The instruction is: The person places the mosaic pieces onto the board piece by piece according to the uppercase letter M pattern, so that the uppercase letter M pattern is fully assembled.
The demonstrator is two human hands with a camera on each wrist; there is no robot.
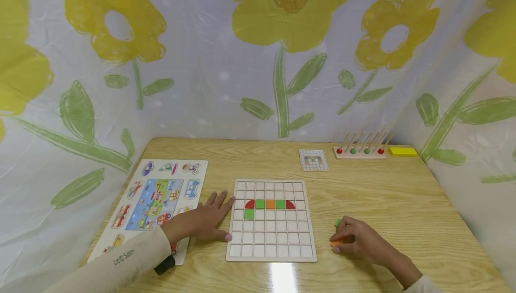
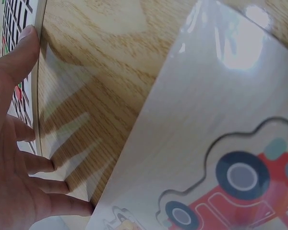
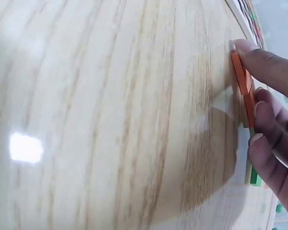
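A white grid board [image 1: 282,238] lies in the middle of the table. Its third row holds a red quarter-round tile [image 1: 250,204] at each end, with two green tiles and an orange tile [image 1: 270,204] between; one green tile [image 1: 249,214] sits in the row below. My left hand [image 1: 210,218], fingers spread straight, rests along the board's left edge with the thumb at its rim. Right of the board, my right hand [image 1: 354,240] pinches an orange tile [image 3: 239,72] between thumb and fingers. Another orange tile [image 3: 249,109] and a green tile [image 3: 255,177] line up beside it under the fingertips.
A vehicle puzzle board [image 1: 193,214] lies at the left, partly under the left forearm. Behind the grid board is a small pattern card [image 1: 313,160]. At the back right stand a peg rack [image 1: 360,153] with red and green beads and a yellow block [image 1: 403,151].
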